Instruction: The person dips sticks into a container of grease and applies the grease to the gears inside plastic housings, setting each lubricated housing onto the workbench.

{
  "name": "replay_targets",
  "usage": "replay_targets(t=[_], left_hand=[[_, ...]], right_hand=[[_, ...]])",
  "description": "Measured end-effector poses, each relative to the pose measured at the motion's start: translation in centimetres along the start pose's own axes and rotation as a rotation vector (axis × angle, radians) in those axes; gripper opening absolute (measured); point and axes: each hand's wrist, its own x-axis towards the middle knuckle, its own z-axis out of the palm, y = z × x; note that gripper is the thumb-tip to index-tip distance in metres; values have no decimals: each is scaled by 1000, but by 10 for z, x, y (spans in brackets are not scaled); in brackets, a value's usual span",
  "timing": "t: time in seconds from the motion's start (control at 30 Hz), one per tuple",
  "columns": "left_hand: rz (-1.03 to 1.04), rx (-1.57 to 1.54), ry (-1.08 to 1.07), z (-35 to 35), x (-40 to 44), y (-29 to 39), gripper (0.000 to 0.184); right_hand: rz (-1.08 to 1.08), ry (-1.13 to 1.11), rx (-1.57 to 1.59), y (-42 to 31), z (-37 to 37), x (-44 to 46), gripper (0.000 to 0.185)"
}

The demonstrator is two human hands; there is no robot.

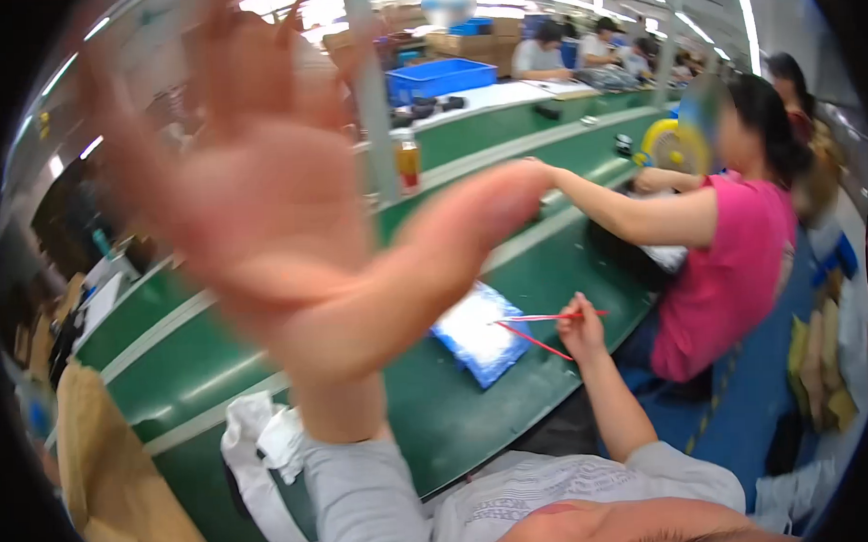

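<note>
My left hand [269, 210] is raised close to the camera, large and blurred, with its fingers spread and nothing in it. Over the front edge of the green bench [440, 443], my right hand [581, 331] is closed on a thin red two-armed tool [543, 317]. One arm of the tool passes through the fingers, while the other angles off below; its exact kind cannot be made out. The tool's far end lies over a bright white sheet with blue edges [495, 364] on the bench. My left hand partly hides that sheet.
White cloth [253, 430] lies on the bench at left, near a brown draped piece [106, 464]. A co-worker in a pink top [730, 270] sits at right, one arm reaching over the bench. Beyond are a yellow fan [673, 146], a blue bin [442, 78] and a post [376, 111].
</note>
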Motion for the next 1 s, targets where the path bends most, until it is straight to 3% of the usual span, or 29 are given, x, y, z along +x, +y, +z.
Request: replay_targets(t=[0.07,0.27,0.37,0.47,0.63,0.7,0.73,0.77,0.8,0.87,0.93,1.0], left_hand=[[-13,17,-8,-8,-2,0,83],[-50,-257,-566,79,-73,18,77],[-31,-265,-709,94,-90,25,74],[72,-136,-646,57,-75,22,71],[82,249,-223,-9,-14,-30,65],[-238,300,-132,-13,-20,-91,63],[-559,154,-58,-9,-40,-122,54],[-681,405,-253,-29,-72,-174,53],[-1008,271,-309,-40,-110,-220,59],[-1468,280,-528,-53,-197,-289,79],[-1813,265,-562,-49,-269,-323,102],[-1928,199,-514,-27,-302,-329,107]], right_hand=[[2,23,-32,-2,-1,-4,36],[-11,8,-28,4,-4,0,37],[-15,17,-53,1,-4,0,34],[23,64,1,1,-8,3,32],[-56,-17,-53,-5,6,-7,37],[-77,3,-62,-4,8,-16,37],[-97,-3,-65,-6,10,-11,37],[-119,42,-71,-6,12,-12,39],[-115,63,-81,-10,16,-13,39],[-115,104,-147,-13,18,-14,41],[-137,126,-179,-16,21,-17,43],[-135,142,-185,-22,23,-24,45]])
